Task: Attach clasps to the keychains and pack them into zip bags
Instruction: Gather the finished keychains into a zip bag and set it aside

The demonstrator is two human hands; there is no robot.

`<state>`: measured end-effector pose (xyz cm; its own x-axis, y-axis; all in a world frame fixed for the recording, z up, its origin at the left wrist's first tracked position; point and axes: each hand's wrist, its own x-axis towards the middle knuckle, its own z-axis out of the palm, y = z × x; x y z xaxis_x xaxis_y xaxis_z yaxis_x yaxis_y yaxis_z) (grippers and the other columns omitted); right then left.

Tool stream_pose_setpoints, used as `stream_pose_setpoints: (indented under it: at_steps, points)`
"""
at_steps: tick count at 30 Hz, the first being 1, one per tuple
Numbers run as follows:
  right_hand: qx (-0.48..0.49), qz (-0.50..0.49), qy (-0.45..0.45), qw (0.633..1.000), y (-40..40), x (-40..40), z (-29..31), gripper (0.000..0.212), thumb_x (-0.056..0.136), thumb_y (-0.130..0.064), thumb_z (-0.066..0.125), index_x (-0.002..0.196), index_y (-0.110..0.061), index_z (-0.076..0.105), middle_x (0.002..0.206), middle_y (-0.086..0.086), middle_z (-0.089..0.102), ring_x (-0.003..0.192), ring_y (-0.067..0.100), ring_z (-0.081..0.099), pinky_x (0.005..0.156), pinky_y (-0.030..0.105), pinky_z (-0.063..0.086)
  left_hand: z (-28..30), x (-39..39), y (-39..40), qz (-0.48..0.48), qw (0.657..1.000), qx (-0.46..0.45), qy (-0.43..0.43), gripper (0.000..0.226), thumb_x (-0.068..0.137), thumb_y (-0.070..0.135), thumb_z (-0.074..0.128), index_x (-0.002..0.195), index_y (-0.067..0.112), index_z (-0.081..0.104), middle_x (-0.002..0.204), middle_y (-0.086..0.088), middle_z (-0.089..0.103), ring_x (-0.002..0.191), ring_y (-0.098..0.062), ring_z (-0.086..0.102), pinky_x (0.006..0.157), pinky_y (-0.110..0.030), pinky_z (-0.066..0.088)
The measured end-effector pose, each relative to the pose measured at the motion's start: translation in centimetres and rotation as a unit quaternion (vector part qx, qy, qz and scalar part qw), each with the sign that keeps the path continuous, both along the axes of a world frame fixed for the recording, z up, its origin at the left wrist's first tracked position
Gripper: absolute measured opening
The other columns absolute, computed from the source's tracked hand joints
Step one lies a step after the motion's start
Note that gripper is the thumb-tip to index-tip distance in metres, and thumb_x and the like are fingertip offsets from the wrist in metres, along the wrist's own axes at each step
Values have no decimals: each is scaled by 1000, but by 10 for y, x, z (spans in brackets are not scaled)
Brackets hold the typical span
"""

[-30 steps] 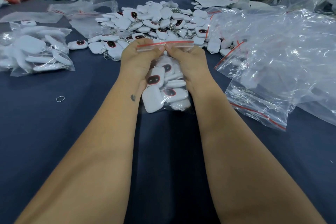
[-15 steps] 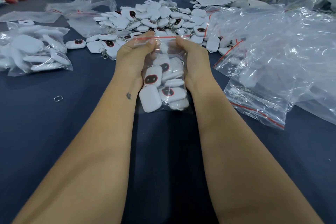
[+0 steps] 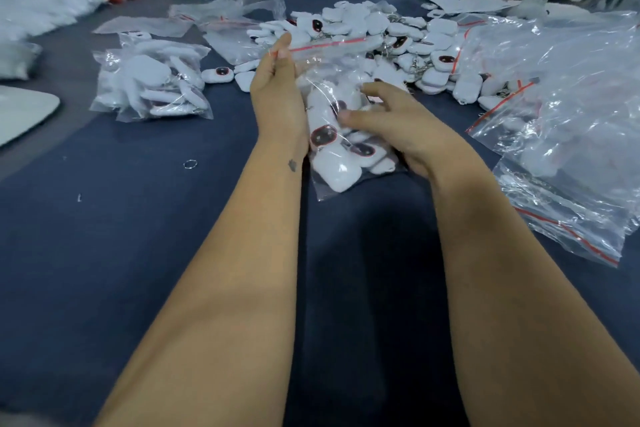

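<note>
The left hand (image 3: 277,97) pinches the red-striped top corner of the filled zip bag (image 3: 341,135) near the middle of the table (image 3: 104,236). The right hand (image 3: 398,128) cups the bag's side, fingers loosely spread. Loose keychains (image 3: 374,28) lie piled beyond, toward the far edge.

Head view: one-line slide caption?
Left hand pinches filled zip bag at its seal; right hand open against its side.

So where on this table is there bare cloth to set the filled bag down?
The widest bare cloth lies left of the left hand, in front of the packed bag, with only a loose ring on it. A narrow strip runs between the forearms. It is crowded behind the held bag at the keychain pile, and right, under the empty bags.
</note>
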<state>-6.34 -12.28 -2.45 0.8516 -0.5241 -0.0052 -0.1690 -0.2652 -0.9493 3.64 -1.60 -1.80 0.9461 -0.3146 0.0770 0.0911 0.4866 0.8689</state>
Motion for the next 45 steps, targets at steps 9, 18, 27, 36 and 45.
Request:
stream_pose_setpoints:
  at_steps: [9,18,27,36,45]
  points:
    - [58,-38,-82,994,82,76,6,50,83,-5,72,130,-10,55,123,13,63,107,26,65,94,40,54,11,35,77,83,966,210,-125,54,84,3,62,129,24,42,110,2,62,83,-8,63,69,-28,56]
    - [36,76,-58,995,126,120,4,33,95,-7,48,127,-7,56,118,12,65,101,22,59,90,36,49,26,52,87,296,828,354,-318,77,85,-1,54,152,19,23,156,-1,30,147,-24,22,119,-43,19]
    - [-294,-267,28,917,8,2,6,37,90,-10,46,124,-8,62,128,12,56,120,28,49,97,35,40,-10,-17,-21,-61,928,267,-253,34,89,3,45,108,25,62,107,12,61,104,-5,57,80,-8,41]
    - [-439,-298,313,787,-4,-35,1,28,87,-19,50,113,-13,52,112,16,64,113,35,56,105,41,28,-28,-32,-36,-137,904,313,-258,28,91,12,48,99,28,69,95,21,64,82,9,55,61,1,38]
    - [-237,-132,-100,957,45,10,-6,25,89,-1,51,109,-16,53,81,-6,65,83,19,64,78,40,53,-15,-14,-17,-79,990,117,12,33,89,8,55,122,6,52,89,-9,60,78,-19,58,69,-31,46]
